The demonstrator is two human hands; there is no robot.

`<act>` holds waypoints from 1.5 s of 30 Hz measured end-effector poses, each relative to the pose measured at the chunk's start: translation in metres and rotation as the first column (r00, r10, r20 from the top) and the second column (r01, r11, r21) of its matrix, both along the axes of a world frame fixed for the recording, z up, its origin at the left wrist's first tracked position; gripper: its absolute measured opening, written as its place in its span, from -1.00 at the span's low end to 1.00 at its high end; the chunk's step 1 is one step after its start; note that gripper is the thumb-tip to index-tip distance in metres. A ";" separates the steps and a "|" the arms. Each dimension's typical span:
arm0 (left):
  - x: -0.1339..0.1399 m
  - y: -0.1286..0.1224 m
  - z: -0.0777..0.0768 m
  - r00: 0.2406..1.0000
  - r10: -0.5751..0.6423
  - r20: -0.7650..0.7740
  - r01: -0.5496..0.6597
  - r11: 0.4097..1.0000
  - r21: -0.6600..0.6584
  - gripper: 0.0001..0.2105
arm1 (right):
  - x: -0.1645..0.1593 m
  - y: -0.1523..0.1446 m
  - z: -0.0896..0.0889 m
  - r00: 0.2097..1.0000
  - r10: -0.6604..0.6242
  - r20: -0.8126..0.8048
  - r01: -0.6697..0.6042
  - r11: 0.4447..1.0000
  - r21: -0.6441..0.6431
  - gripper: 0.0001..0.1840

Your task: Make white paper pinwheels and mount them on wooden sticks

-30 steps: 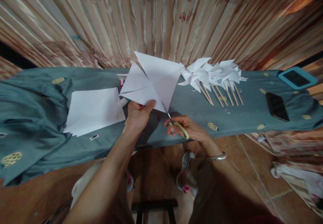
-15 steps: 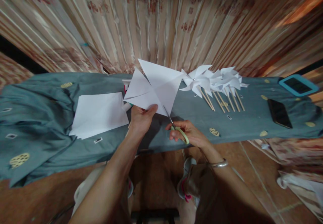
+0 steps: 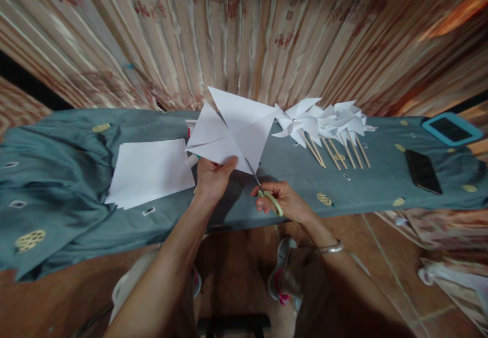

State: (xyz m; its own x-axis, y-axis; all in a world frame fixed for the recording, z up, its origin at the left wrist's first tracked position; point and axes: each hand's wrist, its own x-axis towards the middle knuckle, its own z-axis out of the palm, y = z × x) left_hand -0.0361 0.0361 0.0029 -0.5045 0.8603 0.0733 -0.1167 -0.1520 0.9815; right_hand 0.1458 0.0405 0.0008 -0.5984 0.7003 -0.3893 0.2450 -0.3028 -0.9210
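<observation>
A square sheet of white paper [image 3: 247, 119] is held up over the table, with slits running from its corners toward the middle. My left hand [image 3: 213, 175] pinches its near edge, thumb on top and fingers underneath. In my right hand [image 3: 284, 201] are scissors [image 3: 273, 203] with pale green handles, my fingers through the loops. Their blades lie at the paper's near right corner, just right of my left thumb. To the left rests a stack of white paper sheets [image 3: 152, 173]. Several white paper pinwheels [image 3: 301, 119] on wooden sticks lie to the right.
A grey-green patterned cloth [image 3: 236, 211] covers the long, narrow table. At its right end are a black phone [image 3: 422, 171] and a blue-framed tablet-like device [image 3: 452, 128]. Behind the table hangs a pleated curtain [image 3: 236, 33]. Partly hidden behind the paper is a small white-and-red item [image 3: 190, 127].
The scissor handles have drawn slightly closer together at the paper's near right corner. My left hand and the paper have hardly moved.
</observation>
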 end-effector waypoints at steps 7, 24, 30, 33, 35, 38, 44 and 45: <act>0.000 0.000 0.002 1.000 -0.007 0.013 0.007 1.000 0.010 -0.67 | 0.001 0.001 -0.002 1.000 0.006 0.005 -0.006 1.000 -0.004 -0.42; 0.009 -0.003 0.000 0.998 -0.067 0.006 0.067 0.997 -0.034 -0.63 | 0.000 0.000 -0.001 0.999 -0.030 -0.045 0.031 0.999 0.024 -0.46; 0.007 -0.003 -0.002 0.997 -0.071 0.011 0.071 0.997 -0.022 -0.63 | 0.000 -0.001 -0.004 0.998 -0.048 -0.043 0.049 0.999 0.016 -0.45; 0.006 -0.002 -0.002 0.998 -0.070 0.002 0.070 0.998 -0.006 -0.67 | -0.001 -0.001 -0.006 0.997 -0.061 -0.040 0.061 0.998 0.000 -0.44; 0.006 -0.001 -0.002 0.998 -0.070 -0.004 0.070 0.998 0.002 -0.67 | -0.001 0.000 -0.006 0.998 -0.056 -0.039 0.057 0.998 0.003 -0.45; 0.006 -0.001 0.000 0.997 -0.074 -0.001 0.074 0.997 0.012 -0.64 | -0.001 0.000 -0.007 0.998 -0.046 -0.036 0.047 0.999 0.021 -0.47; 0.006 -0.003 -0.002 0.997 -0.076 0.018 0.076 0.997 -0.009 -0.66 | -0.001 0.000 -0.006 0.998 -0.049 -0.029 0.050 0.998 0.024 -0.48; 0.005 -0.004 -0.003 0.997 -0.078 0.016 0.079 0.997 -0.019 -0.68 | -0.001 0.000 -0.006 0.998 -0.049 -0.028 0.049 0.999 0.022 -0.48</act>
State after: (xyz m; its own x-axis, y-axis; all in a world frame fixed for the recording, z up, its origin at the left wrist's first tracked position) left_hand -0.0306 0.0325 0.0000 -0.4363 0.8985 0.0484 -0.1425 -0.1221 0.9822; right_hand 0.1449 0.0404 -0.0055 -0.5732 0.7375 -0.3571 0.2050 -0.2928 -0.9339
